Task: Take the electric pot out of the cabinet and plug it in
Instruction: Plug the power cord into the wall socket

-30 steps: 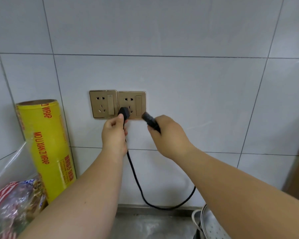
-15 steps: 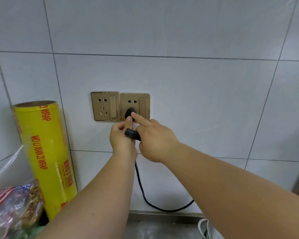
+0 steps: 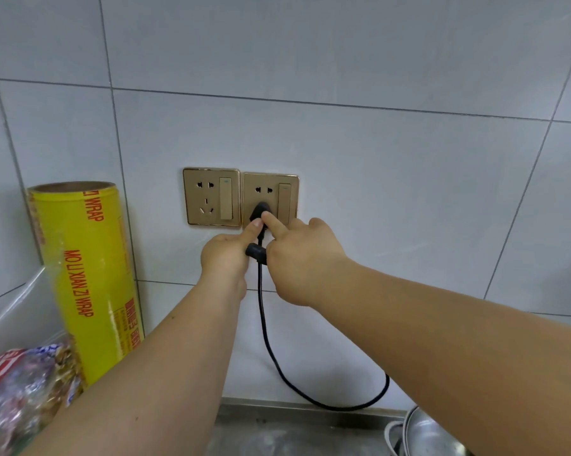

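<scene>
A black plug [image 3: 261,210] sits in the lower holes of the right gold wall socket [image 3: 271,184]. My left hand [image 3: 226,258] pinches the plug's lower edge from the left. The index finger of my right hand [image 3: 302,261] presses on the plug, while its other fingers are closed on the cord's black connector end [image 3: 256,252]. The black cord [image 3: 267,343] hangs down the tiles and loops right toward the counter. At the bottom right corner shows a metal rim of the electric pot [image 3: 424,431], mostly hidden by my right forearm.
A second gold socket [image 3: 211,195] with a switch sits just left of the used one. A tall yellow roll of cling wrap [image 3: 83,278] stands at the left against the tiles, with a clear bag of snacks [image 3: 24,383] in front of it. Below runs the steel counter [image 3: 277,432].
My right hand has moved left from beside the socket, and its index finger now presses on the plug. The left hand stays at the plug.
</scene>
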Motion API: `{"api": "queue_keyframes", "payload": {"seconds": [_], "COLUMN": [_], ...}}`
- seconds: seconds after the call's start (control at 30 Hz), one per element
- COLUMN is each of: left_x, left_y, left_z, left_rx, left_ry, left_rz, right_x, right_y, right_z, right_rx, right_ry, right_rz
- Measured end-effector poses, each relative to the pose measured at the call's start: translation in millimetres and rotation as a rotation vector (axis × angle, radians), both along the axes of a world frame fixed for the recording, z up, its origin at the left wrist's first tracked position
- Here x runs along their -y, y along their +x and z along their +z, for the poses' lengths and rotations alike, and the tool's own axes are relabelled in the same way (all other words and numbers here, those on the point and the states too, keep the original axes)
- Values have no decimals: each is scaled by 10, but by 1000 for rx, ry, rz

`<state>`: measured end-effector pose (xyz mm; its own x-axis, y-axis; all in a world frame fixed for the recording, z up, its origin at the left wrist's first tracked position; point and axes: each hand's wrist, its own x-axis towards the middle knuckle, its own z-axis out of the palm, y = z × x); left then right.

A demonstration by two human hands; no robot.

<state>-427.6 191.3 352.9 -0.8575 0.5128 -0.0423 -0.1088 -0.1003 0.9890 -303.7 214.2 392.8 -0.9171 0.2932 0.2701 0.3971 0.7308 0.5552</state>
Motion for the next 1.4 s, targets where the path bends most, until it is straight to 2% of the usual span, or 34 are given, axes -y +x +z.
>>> {"api": "queue_keyframes", "payload": {"seconds": [0.13, 0.33, 0.7, 0.8, 1.0, 1.1, 1.2, 1.23, 1.33, 1.4], "left_x": [-21, -24, -113, -158, -51, 74, 295, 402, 734, 924], "left_y": [-61, -93, -197, -247, -170, -71, 40, 95, 337, 557], "left_z": [35, 91, 35, -15, 51, 103, 57, 11, -156, -273], "left_rx": [-9, -126, -51, -70, -128, -133, -232, -258, -238, -190], "left_ry": [30, -55, 17, 16, -19, -45, -82, -89, -36, 64], "left_rz": [-14, -16, -3, -26, -38, -80, -113, -127, -242, -432], "right_x": [6, 49, 26, -50, 88, 158, 254, 307, 519, 662], "right_y": [-41, -86, -82, -113, -139, -106, 49, 128, 417, 667], "right_z": [83, 131, 107, -10, -17, -11, -101, -162, -353, -488], "right_rx": [61, 134, 241, 256, 175, 50, -237, -371, -824, -950], "right_ry": [10, 20, 46, 84, -12, -170, -445, -602, -1262, -1435], "right_rz": [-57, -92, -232, -261, -307, -301, -262, -245, -154, -86]}}
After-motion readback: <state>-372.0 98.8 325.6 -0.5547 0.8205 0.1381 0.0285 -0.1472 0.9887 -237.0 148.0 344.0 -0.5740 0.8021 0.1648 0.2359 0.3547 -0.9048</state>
